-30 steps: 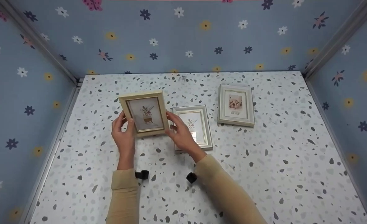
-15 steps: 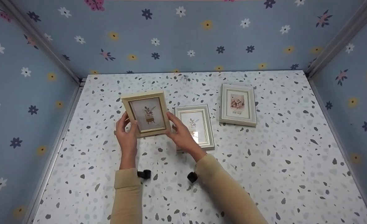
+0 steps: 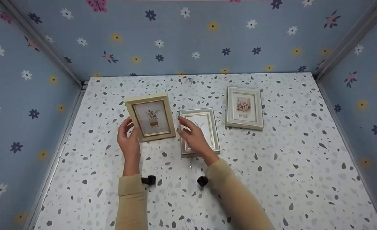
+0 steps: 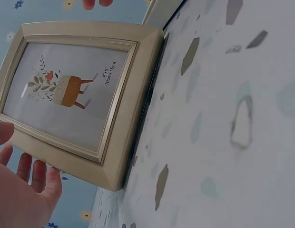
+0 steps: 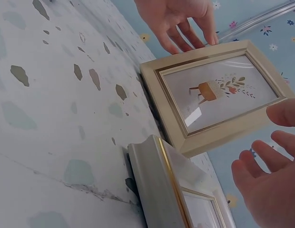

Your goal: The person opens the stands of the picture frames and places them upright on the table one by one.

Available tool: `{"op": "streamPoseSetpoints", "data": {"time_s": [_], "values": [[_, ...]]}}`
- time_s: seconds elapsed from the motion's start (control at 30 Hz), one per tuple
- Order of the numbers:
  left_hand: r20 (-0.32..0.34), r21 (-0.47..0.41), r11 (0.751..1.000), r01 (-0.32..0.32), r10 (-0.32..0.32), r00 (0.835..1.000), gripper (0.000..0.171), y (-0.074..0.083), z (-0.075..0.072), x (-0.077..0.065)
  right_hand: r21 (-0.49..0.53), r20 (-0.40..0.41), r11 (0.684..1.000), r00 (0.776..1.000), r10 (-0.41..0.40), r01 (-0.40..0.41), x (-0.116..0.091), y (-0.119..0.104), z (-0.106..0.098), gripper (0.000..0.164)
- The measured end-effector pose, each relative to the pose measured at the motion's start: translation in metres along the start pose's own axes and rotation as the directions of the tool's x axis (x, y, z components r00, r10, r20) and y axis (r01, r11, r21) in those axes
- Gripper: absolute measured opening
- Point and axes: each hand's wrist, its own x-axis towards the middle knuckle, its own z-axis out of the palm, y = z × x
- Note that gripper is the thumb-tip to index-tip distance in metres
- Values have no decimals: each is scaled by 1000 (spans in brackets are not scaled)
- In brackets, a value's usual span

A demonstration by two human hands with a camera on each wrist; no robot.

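A cream picture frame (image 3: 151,118) with a potted-plant print stands on the table, leaning back slightly. My left hand (image 3: 129,137) is at its left side, fingers loosely bent and fingertips right at the frame's edge; in the right wrist view that left hand (image 5: 178,21) shows beyond the far side. My right hand (image 3: 193,135) is apart from the standing frame, its fingers spread loosely beside the right edge. Beneath the right hand lies a white picture frame (image 3: 215,140) with a gold inner line, face up and partly covered.
Another whitish picture frame (image 3: 244,124) with a pink flower print lies face up at the back right. The speckled table (image 3: 287,159) is bordered by blue floral walls (image 3: 175,28) at the back and both sides.
My right hand has let go of the cream frame and drawn back to the right over the white frame. The left thumb has eased slightly off the edge. The cream frame stays standing.
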Motion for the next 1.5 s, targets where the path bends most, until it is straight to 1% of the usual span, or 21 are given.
{"op": "streamPoseSetpoints", "data": {"time_s": [0.07,0.17,0.2,0.3,0.33,0.43,0.47,0.6,0.67,0.73,0.83,0.93,1.0,1.17,1.27,1.37,1.5], "values": [[-46,-21,1000,-3,2,999,34,2,1,-2,5,-6,1000,1000,-15,15,-4,-11,-3,49],[-91,-35,999,-10,7,996,26,17,4,-11,7,-14,1000,1000,-18,18,-10,-27,-9,47],[-96,-37,999,-13,10,995,25,21,4,-13,7,-20,1000,1000,-18,18,-12,-30,-11,46],[-84,-49,999,-11,7,996,24,24,4,-17,-1,-41,1000,999,5,-5,-16,-31,-20,45],[-77,-68,998,-14,8,997,24,20,3,-16,-6,-51,1000,999,13,-14,-18,-30,-23,44],[-45,-102,995,15,-19,999,24,7,0,-14,-4,-84,999,996,39,-40,-23,-30,-31,42],[-32,-110,993,31,-34,999,24,5,-1,-15,-9,-96,999,994,49,-50,-24,-29,-34,42],[36,-99,992,84,-81,996,23,4,2,-20,-15,-139,997,987,76,-78,-30,-23,-48,40],[66,-89,992,92,-86,994,23,5,5,-22,-40,-162,995,983,89,-96,-32,-14,-55,40],[102,-77,992,98,-90,991,24,5,8,-26,-43,-189,993,977,101,-111,-34,-4,-61,40],[160,-63,990,127,-115,980,25,5,12,-31,-38,-235,990,964,125,-138,-37,9,-69,39],[212,-28,986,162,-152,965,25,2,18,-36,-23,-282,987,948,146,-158,-40,14,-74,38],[237,0,985,172,-167,957,25,1,22,-39,-23,-310,984,937,161,-176,-42,16,-77,37],[291,61,985,163,-174,941,23,0,34,-48,-33,-358,979,917,175,-200,-49,18,-83,36],[322,89,983,159,-179,930,21,-1,41,-54,-40,-370,979,913,171,-200,-52,20,-86,37],[343,116,980,160,-191,920,23,-3,48,-60,-40,-381,977,907,178,-209,-54,22,-88,38],[359,155,975,161,-208,910,27,-6,58,-69,-27,-387,970,897,214,-243,-57,24,-89,40]]}}
